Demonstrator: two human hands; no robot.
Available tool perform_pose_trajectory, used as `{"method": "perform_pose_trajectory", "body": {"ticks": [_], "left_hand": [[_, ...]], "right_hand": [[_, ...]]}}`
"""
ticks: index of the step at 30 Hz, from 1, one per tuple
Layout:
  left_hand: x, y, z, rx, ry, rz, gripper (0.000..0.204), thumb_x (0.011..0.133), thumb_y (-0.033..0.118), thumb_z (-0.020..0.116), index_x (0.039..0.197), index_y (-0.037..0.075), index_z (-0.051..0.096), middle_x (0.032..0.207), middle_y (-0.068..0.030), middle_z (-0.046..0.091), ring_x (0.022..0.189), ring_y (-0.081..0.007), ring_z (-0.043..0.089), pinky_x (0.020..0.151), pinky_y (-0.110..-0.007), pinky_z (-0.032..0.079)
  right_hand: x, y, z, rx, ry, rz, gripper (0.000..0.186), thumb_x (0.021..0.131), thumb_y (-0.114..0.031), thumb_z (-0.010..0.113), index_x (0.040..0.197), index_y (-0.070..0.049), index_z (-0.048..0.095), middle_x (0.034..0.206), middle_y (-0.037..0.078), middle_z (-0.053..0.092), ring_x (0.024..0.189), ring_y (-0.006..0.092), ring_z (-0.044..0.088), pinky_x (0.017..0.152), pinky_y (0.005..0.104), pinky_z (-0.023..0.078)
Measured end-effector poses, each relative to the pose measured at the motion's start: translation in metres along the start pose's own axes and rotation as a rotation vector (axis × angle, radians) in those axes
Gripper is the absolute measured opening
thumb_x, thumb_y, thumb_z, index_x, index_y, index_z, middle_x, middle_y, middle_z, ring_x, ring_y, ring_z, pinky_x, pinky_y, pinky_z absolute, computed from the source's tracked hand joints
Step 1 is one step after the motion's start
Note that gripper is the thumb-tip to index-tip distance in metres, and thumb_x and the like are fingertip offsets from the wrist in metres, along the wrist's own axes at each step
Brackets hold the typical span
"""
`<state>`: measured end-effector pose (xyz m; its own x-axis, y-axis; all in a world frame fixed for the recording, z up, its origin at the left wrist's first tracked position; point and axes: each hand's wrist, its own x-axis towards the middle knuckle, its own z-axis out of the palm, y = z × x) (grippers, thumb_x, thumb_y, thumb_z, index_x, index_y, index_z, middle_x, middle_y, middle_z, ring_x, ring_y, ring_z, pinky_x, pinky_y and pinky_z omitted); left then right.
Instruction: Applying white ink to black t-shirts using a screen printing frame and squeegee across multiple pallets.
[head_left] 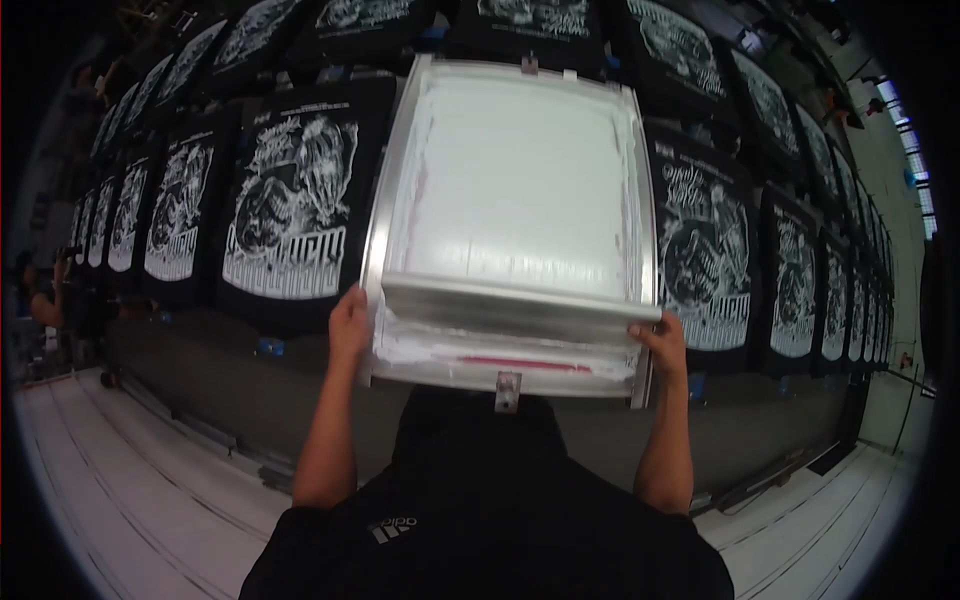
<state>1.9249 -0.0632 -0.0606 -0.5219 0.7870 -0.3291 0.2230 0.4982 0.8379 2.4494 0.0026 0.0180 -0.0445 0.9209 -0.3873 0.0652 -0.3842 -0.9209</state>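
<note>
In front of me is a screen-printing frame (380, 230) with metal rails, its mesh coated with white ink. A long metal squeegee (520, 303) lies across its near part. My left hand (348, 320) is closed at the left rail, beside the squeegee's left end; some of its fingers are hidden. At the right side, my right hand (664, 342) grips the squeegee's right end, its thumb lying over the near side. White ink and a reddish streak (525, 363) show on the mesh below the squeegee. A metal clip (508, 392) sits at the middle of the near rail.
Black printed shirts (293, 200) lie in rows to the left, with more shirts (703, 240) to the right and beyond the frame. The dark table side (250, 375) runs along both sides of me. At the far left stands another person (60, 290).
</note>
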Motion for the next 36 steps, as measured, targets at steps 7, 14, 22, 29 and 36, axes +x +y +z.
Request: {"method": "perform_pose_trajectory", "body": {"ticks": [7,14,22,29,36], "left_hand": [[0.019,0.001,0.017,-0.226,-0.054,-0.044,0.049,0.100,0.037,0.053,0.130,-0.002,0.057,0.123,-0.0102,0.064,0.114,-0.0158,0.057,0.099,-0.027,0.041],[0.030,-0.026,0.011,-0.230,-0.101,-0.005,0.046,0.101,0.034,0.050,0.130,-0.001,0.057,0.118,-0.0073,0.065,0.108,-0.0130,0.056,0.096,-0.026,0.042],[0.029,-0.045,-0.006,0.136,-0.057,0.245,0.050,0.096,0.039,0.057,0.132,0.004,0.056,0.121,-0.0162,0.062,0.112,-0.0275,0.058,0.097,-0.033,0.043],[-0.042,0.115,-0.008,0.795,-0.535,0.918,0.035,0.074,0.023,0.076,0.105,0.009,0.067,0.097,-0.0126,0.065,0.094,-0.0321,0.060,0.082,-0.039,0.048],[0.051,0.190,0.034,0.785,-0.535,0.895,0.019,0.073,0.023,0.073,0.082,0.008,0.065,0.078,-0.0107,0.064,0.080,-0.0324,0.062,0.071,-0.044,0.049]], "right_hand": [[0.026,0.021,-0.007,-0.045,-0.044,-0.041,0.034,0.073,-0.005,0.079,0.105,0.001,0.067,0.097,0.005,0.069,0.090,0.0129,0.062,0.083,0.0288,0.049],[0.023,0.038,0.005,-0.047,-0.058,-0.052,0.035,0.074,-0.005,0.079,0.107,0.000,0.067,0.096,0.004,0.068,0.091,0.0123,0.060,0.084,0.0268,0.047],[0.013,0.022,0.015,-0.298,-0.133,0.017,0.026,0.073,-0.005,0.078,0.096,-0.002,0.066,0.090,0.003,0.067,0.086,0.0116,0.060,0.080,0.0291,0.049],[-0.057,-0.013,0.077,-1.332,-0.181,-0.441,0.025,0.063,-0.002,0.063,0.086,-0.007,0.065,0.084,0.015,0.065,0.083,0.0372,0.061,0.079,0.0439,0.048],[0.046,-0.077,0.054,-1.227,-0.217,-0.287,0.028,0.070,-0.006,0.063,0.097,-0.009,0.068,0.086,0.016,0.066,0.085,0.0373,0.062,0.076,0.0445,0.050]]}}
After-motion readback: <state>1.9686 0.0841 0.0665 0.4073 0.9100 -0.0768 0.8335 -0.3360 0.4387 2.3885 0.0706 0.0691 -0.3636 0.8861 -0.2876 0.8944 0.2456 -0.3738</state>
